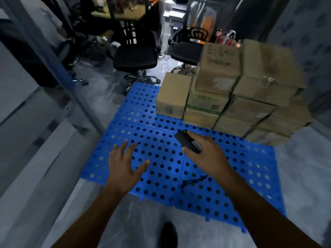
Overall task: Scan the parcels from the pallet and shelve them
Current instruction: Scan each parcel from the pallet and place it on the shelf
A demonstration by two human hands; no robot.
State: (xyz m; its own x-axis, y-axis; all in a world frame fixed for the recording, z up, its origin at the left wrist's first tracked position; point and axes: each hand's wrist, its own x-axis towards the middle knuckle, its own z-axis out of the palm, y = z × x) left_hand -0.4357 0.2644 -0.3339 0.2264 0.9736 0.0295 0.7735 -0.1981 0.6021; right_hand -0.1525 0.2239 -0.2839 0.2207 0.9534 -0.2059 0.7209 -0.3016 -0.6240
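Right hand [209, 154] grips scanner [186, 140], parcels [232, 90] stacked just beyond.

Matt brown cardboard parcels [232, 90], glossy perforated blue plastic pallet [152, 158], matt black plastic scanner [187, 142], smooth grey floor [143, 221]

Two forearms [265, 203] are seen bare along their whole visible length, from the lower edge of the frame up to the wrists. The left hand [123, 165], at lower centre-left, and the right hand [209, 154], just right of centre, are likewise uncovered, and their fingers [123, 149] are softened by blur, so finer detail cannot be made out. A single dark, rounded shoe [168, 235] is shown at the bottom centre of the frame.
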